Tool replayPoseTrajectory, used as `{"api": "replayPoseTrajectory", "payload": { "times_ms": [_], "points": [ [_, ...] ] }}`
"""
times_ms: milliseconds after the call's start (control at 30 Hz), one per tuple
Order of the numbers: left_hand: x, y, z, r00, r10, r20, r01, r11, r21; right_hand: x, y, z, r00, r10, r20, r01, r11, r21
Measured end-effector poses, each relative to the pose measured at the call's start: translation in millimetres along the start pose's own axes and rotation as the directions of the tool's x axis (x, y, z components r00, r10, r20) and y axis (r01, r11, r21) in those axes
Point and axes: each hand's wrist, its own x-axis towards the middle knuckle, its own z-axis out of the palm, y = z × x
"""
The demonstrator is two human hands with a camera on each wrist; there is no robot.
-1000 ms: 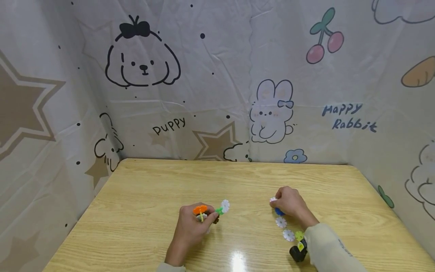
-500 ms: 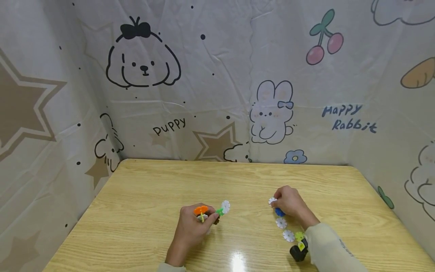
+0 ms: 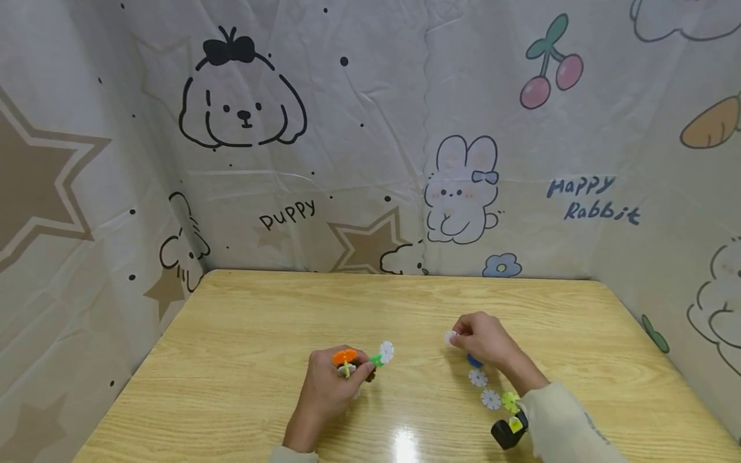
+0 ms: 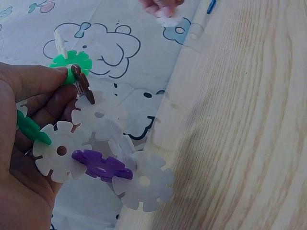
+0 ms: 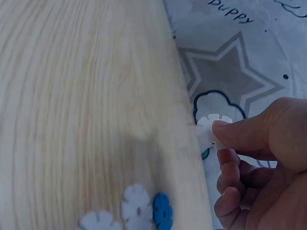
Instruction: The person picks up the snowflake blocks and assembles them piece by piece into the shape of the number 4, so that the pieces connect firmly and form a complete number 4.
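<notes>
My left hand (image 3: 331, 386) holds a cluster of interlocked snowflake building discs. In the left wrist view my thumb pinches a green disc (image 4: 72, 62) beside a brown disc (image 4: 82, 85); white discs and a purple disc (image 4: 103, 166) hang below. An orange disc (image 3: 344, 356) tops the cluster in the head view, and a white disc (image 3: 386, 351) sticks out at its right. My right hand (image 3: 485, 337) pinches a single white snowflake disc (image 5: 211, 130) between thumb and fingers, raised above the table. Below that hand lie a blue disc (image 3: 475, 361) and a white disc (image 3: 477, 378).
Nearer me on the wooden table (image 3: 278, 308) are another white disc (image 3: 491, 399), a yellow-green disc (image 3: 511, 402) and a black object with a yellow patch (image 3: 507, 433), beside my right sleeve (image 3: 570, 424). A printed cloth (image 3: 370, 128) stands behind the table's far edge.
My right hand has lifted the white disc away from beside the blue one and moved it slightly left. My left hand and its cluster have stayed nearly in place.
</notes>
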Motion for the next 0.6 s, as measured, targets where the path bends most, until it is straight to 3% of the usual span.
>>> {"api": "replayPoseTrajectory", "payload": {
  "times_ms": [333, 600],
  "points": [
    [0.2, 1.1, 0.7, 1.0, -0.008, 0.027, 0.008, 1.0, 0.005, -7.9, -36.6, -4.2, 0.994, -0.103, 0.021, 0.101, 0.991, 0.09],
    [-0.3, -1.3, 2.6, 1.0, 0.009, 0.023, -0.009, 1.0, 0.019, -14.3, -58.7, -4.9, 0.975, -0.219, 0.038, 0.212, 0.968, 0.138]
  ]
}}
